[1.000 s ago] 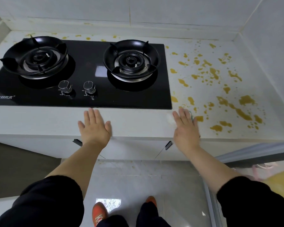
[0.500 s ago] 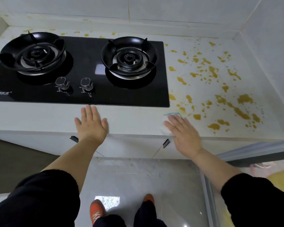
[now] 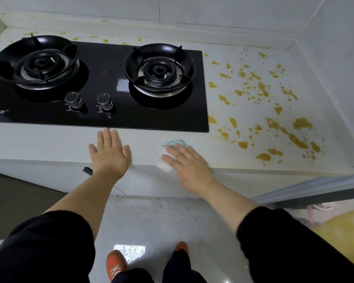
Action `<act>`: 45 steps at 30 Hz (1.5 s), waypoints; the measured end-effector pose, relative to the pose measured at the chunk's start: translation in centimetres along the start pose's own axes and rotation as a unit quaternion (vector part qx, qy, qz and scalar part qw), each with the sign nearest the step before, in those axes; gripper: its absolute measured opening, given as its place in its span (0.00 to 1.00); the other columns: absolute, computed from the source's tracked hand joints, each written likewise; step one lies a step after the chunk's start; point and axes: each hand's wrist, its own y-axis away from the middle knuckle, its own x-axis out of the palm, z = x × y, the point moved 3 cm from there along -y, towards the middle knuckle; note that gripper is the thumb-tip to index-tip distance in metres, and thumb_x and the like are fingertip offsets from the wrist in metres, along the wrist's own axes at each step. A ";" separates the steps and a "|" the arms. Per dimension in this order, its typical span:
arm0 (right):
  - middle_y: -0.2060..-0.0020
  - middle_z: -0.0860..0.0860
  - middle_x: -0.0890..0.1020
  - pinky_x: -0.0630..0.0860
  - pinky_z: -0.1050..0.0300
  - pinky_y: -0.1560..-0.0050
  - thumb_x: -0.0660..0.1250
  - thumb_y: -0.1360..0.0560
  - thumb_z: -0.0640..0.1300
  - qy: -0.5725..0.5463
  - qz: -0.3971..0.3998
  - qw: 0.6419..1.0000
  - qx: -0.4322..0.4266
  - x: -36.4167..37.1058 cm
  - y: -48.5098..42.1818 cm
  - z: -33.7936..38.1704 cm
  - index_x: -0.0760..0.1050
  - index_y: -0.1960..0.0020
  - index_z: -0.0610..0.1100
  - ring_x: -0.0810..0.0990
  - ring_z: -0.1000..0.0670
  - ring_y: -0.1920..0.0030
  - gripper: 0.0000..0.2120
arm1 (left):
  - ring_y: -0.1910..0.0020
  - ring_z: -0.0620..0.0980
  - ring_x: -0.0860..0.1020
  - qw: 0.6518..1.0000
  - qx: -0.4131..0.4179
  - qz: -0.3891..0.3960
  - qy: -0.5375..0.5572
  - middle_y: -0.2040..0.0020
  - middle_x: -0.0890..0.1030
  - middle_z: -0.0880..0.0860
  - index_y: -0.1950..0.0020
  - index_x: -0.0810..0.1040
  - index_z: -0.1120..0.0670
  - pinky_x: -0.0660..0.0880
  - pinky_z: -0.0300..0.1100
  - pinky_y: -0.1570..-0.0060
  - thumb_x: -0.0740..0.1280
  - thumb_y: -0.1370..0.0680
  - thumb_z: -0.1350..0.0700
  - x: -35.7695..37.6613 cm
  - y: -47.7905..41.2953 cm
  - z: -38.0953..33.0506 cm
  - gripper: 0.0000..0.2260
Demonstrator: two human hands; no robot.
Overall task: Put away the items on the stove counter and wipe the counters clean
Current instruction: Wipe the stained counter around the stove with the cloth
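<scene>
Head view | cloth point(image 3: 165, 166) is being pressed under flat right hand point(image 3: 189, 166) | left hand point(image 3: 108, 156) is being rested open-palmed on near counter point(image 3: 39, 144) | right-side yellow stains point(image 3: 301, 123) not yet wiped

Black glass hob point(image 3: 102, 64), left burner point(image 3: 39, 62), right burner point(image 3: 158, 70), white tiled wall point(image 3: 213, 13), glossy floor point(image 3: 151, 225), orange shoe point(image 3: 116, 264)

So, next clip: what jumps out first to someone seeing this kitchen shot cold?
The yellow-brown splatters strewn over the white counter, right of the black stove. Next, the right hand pressing flat on a white cloth at the counter's front edge, with the left hand flat beside it.
</scene>
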 end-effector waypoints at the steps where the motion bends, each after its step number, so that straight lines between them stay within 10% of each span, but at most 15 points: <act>1: 0.32 0.47 0.71 0.66 0.41 0.32 0.53 0.30 0.38 0.002 0.005 1.000 0.021 -0.2 1.5 -1.8 0.69 0.32 0.48 0.69 0.42 0.31 0.27 | 0.23 0.55 0.41 1.000 0.001 -0.002 0.002 0.22 0.43 0.56 0.22 0.43 0.58 0.48 0.56 0.28 0.43 0.19 0.48 0.0 0.0 0.0 0.28; 9: 0.32 0.43 0.71 0.65 0.41 0.32 0.50 0.30 0.43 -0.029 0.008 0.976 0.215 -0.9 5.1 -5.4 0.69 0.32 0.43 0.69 0.39 0.32 0.27 | 0.23 0.56 0.40 1.000 0.011 0.001 -0.003 0.22 0.41 0.57 0.23 0.41 0.58 0.48 0.57 0.27 0.41 0.19 0.47 0.0 0.0 0.1 0.28; 20: 0.23 0.50 0.45 0.40 0.48 0.26 0.45 0.20 0.51 -0.023 0.091 0.987 0.130 -0.8 -5.5 2.3 0.46 0.23 0.50 0.42 0.47 0.24 0.27 | 0.23 0.52 0.42 0.988 0.138 -0.030 0.057 0.22 0.46 0.54 0.22 0.47 0.57 0.40 0.47 0.26 0.30 0.26 0.42 -0.2 -0.2 3.7 0.35; 26: 0.23 0.49 0.49 0.41 0.47 0.26 0.36 0.27 0.53 -0.030 0.093 0.994 0.051 0.0 -12.0 9.2 0.51 0.23 0.49 0.45 0.47 0.23 0.33 | 0.23 0.54 0.45 0.995 0.050 -0.058 0.062 0.22 0.50 0.55 0.22 0.52 0.58 0.46 0.54 0.26 0.32 0.25 0.42 -1.0 -2.1 14.8 0.36; 45: 0.23 0.49 0.50 0.42 0.46 0.26 0.51 0.19 0.43 -0.094 0.080 0.983 -0.138 2.8 -36.2 35.6 0.52 0.24 0.49 0.45 0.48 0.23 0.24 | 0.23 0.55 0.43 0.993 -0.064 -0.048 0.081 0.22 0.47 0.55 0.22 0.50 0.54 0.45 0.54 0.26 0.45 0.17 0.49 -4.0 -9.7 43.6 0.24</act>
